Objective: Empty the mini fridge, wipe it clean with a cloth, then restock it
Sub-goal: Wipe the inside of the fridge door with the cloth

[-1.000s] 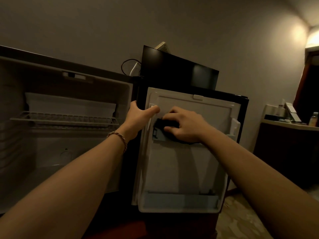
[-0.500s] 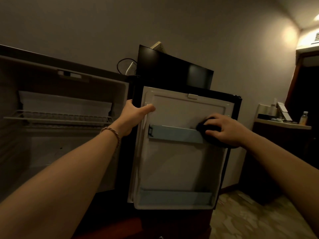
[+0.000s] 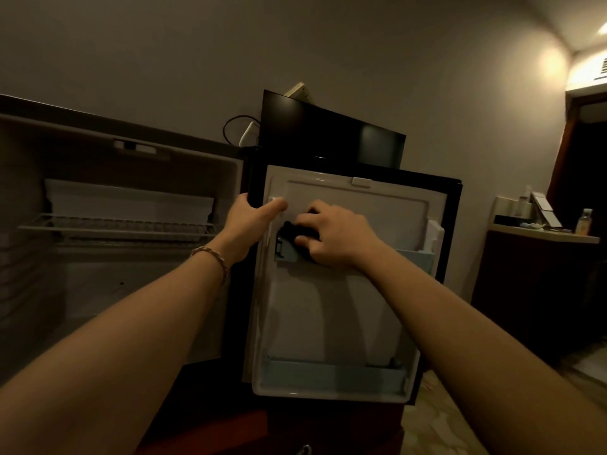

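The mini fridge [image 3: 138, 274] stands open on the left, its inside bare apart from a wire shelf [image 3: 115, 224]. Its door [image 3: 345, 307] is swung out in front of me, white inner lining facing me. My left hand [image 3: 253, 221] grips the door's hinge-side edge near the top. My right hand [image 3: 331, 234] holds a dark cloth [image 3: 290, 231] and presses it against the left end of the light-blue upper door shelf [image 3: 417, 257]. A lower light-blue door shelf [image 3: 335, 372] runs along the door's bottom.
A dark TV screen [image 3: 328, 136] stands behind the door, with a cable and wall socket [image 3: 300, 93] beside it. A counter [image 3: 542, 234] at the right carries a small bottle [image 3: 584, 221] and other items. Patterned floor shows at the lower right.
My right hand slid the cloth from the right end of the upper door shelf back to its left end. The left hand stays on the door edge.
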